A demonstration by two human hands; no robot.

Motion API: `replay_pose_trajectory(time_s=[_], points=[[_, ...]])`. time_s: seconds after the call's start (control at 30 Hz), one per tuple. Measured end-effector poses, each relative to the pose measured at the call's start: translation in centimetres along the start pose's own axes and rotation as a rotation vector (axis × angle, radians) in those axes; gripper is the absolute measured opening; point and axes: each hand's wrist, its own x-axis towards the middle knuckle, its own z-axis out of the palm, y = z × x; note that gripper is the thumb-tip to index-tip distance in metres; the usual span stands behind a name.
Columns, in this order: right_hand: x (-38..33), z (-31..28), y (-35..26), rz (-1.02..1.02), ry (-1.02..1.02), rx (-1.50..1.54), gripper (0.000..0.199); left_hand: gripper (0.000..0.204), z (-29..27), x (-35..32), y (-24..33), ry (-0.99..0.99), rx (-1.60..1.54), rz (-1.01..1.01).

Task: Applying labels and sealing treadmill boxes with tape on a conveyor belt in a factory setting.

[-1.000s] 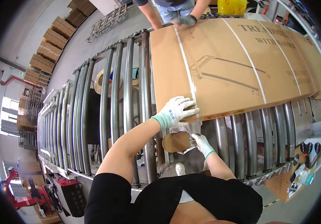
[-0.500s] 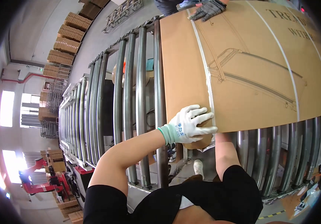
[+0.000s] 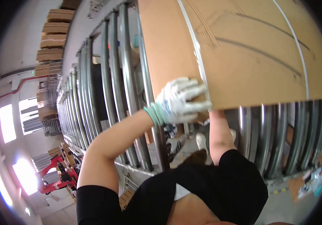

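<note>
A large flat brown carton (image 3: 251,75) with a line drawing on its top lies across the metal rollers. A white strip (image 3: 193,35), wrinkled in part, runs over it near its left end. At the carton's near edge, beside that strip, my left hand (image 3: 179,100) wears a white glove with a mint cuff. Its fingers are spread and rest over the edge, slightly blurred. My right forearm (image 3: 220,133) reaches under the same edge. The carton hides my right hand, so what it touches does not show.
The roller conveyor (image 3: 125,48) continues to the left, and more rollers (image 3: 264,138) show beneath the carton at right. Stacked cartons (image 3: 52,39) line the far left. A red machine arm (image 3: 54,176) stands lower left. Loose plastic (image 3: 312,180) lies at lower right.
My view has shifted, so the carton sits higher in the picture. The other person's grey-gloved hand at its far edge has left the view. My left hand stays at the near edge.
</note>
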Motion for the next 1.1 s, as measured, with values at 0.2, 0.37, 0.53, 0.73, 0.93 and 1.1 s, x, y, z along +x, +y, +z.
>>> replay_pose_trajectory(time_s=[0.2, 0.37, 0.53, 0.73, 0.93, 1.1], points=[[-13.7, -8.8, -1.7, 0.204, 0.129, -0.056, 0.032, 0.055, -0.2, -1.0, 0.9, 0.039, 0.156, -0.042], [-24.2, -5.5, -2.6, 0.302, -0.050, -0.092, 0.031, 0.057, 0.1, -1.0, 2.9, 0.084, 0.229, -0.046], [-38.5, 4.2, -0.5, 0.294, -0.075, -0.142, 0.034, 0.055, 0.0, -4.7, 6.1, 0.189, 0.158, -0.236], [-35.8, 14.2, -1.1, 0.294, -0.386, -0.243, 0.035, 0.034, -0.8, -11.1, 12.9, 0.504, 0.025, -0.470], [-21.8, 20.7, 3.5, 0.186, -0.530, -0.238, 0.039, 0.009, -0.4, -15.1, 15.2, 0.686, -0.225, -0.769], [-31.2, 21.0, 7.9, -0.401, -0.700, -0.905, 0.051, 0.030, -9.0, -15.7, 16.8, 1.109, -1.373, -0.875]])
